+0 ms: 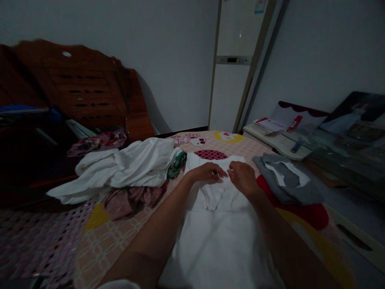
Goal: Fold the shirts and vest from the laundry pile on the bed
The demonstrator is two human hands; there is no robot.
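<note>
A white shirt lies spread lengthwise in front of me, its upper part creased around a front placket. My left hand rests over the upper front of the shirt, fingers curled, with thumb and fingertips pinching cloth near the middle. Close beside it, my right hand has its fingers bent and pressed together on the same part of the shirt. The two sets of fingertips nearly meet. What exactly lies between them is small and partly hidden by the fingers.
A patterned cloth covers the rounded table. Left of the shirt is a heap with white cloth, a reddish garment and a green piece. Folded grey clothing lies right. Beyond are a wooden chair and a glass-topped stand.
</note>
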